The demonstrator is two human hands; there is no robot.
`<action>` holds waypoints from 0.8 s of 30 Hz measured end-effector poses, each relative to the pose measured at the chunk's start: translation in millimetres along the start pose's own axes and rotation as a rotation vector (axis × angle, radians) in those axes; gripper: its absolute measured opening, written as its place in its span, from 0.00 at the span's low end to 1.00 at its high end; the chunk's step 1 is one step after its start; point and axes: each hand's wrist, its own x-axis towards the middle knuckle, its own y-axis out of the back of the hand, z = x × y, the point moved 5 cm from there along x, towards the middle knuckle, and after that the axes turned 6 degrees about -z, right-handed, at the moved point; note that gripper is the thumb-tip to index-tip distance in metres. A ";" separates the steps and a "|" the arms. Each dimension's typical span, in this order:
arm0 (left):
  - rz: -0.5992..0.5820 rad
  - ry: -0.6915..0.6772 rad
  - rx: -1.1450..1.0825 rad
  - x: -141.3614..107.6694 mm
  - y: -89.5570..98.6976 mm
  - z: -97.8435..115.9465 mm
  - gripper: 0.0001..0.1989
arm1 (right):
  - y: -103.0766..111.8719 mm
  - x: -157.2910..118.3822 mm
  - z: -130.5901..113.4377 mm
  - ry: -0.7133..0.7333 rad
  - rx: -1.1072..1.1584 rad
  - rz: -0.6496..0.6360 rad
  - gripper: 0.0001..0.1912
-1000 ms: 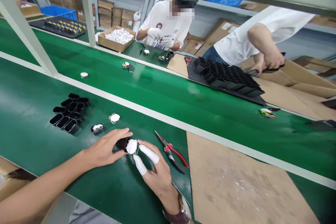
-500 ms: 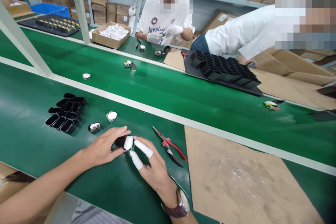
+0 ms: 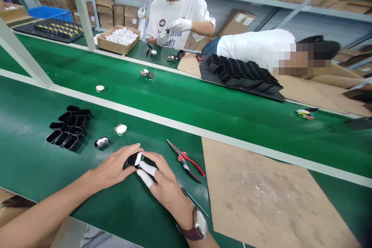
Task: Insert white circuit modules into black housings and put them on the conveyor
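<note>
My left hand (image 3: 114,166) is wrapped round a small black plastic case (image 3: 128,162), held just above the green bench. At the mouth of the case is a circuit board with a white top (image 3: 138,158), partly covered by fingers. My right hand (image 3: 167,190), with white finger cots on two fingers, grips this board and presses it against the case. How deep the board sits is hidden. Beyond my left hand lie another case with a board in it (image 3: 102,142) and a loose white-topped board (image 3: 121,129). Several black cases (image 3: 62,138) stand clustered at the left.
Red-handled pliers (image 3: 182,157) and thin tweezers (image 3: 193,200) lie right of my hands, beside a cardboard sheet (image 3: 250,193). A green conveyor belt (image 3: 186,99) carries several boards. Across it are two co-workers, a carton of white parts (image 3: 116,46) and rows of black cases (image 3: 244,75).
My right fingers have closed in on the case, and less of the board's white top shows. Boards on the belt have shifted right. One co-worker has bent lower; the other's gloved hands have moved.
</note>
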 end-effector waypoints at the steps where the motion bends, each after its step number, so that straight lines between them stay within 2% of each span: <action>1: -0.009 0.010 -0.012 -0.4 -0.8 -1.1 0.32 | -1.0 0.8 -0.2 -0.013 -0.003 -0.019 0.24; 5: -0.074 0.074 -0.069 -0.6 -2.0 -3.7 0.32 | -4.7 2.5 -1.2 -0.029 -0.048 -0.048 0.21; 10: -0.207 0.162 -0.169 0.4 -1.8 -1.7 0.38 | -3.5 -1.3 8.9 -0.092 -0.046 0.050 0.19; 14: -0.201 0.166 -0.172 0.0 -1.1 -3.5 0.37 | -3.2 -4.4 17.4 -0.133 -0.089 0.072 0.22; 20: -0.193 0.168 -0.123 0.5 -5.4 -7.0 0.38 | -6.7 -4.3 13.6 -0.021 -0.241 0.046 0.13; 24: -0.206 0.152 -0.063 2.9 -1.8 2.4 0.41 | -5.8 -3.6 11.9 0.004 -0.290 0.068 0.14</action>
